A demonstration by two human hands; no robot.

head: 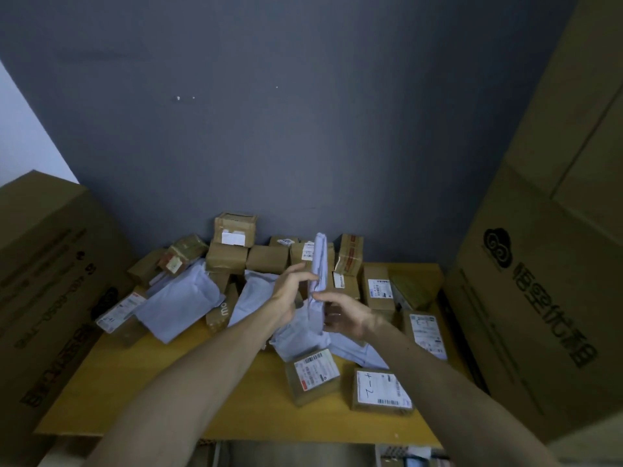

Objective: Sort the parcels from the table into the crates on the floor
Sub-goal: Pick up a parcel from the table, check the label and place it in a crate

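Note:
A flat pale lavender mailer bag [319, 261] stands on edge above the pile, held between both hands. My left hand [292, 291] holds its left face with fingers reaching up along it. My right hand [340, 313] pinches its lower right edge. Under them a yellow wooden table [175, 382] carries a heap of parcels: several brown cardboard boxes [266, 257] at the back, other lavender bags [182, 305], and small labelled boxes [313, 374] near the front. No crate is clearly in view.
Large cardboard cartons flank the table, one on the left [50, 281] and a taller stack on the right [546, 264]. A dark grey wall [269, 112] stands behind. Below the table's front edge, parts of containers [404, 455] show dimly.

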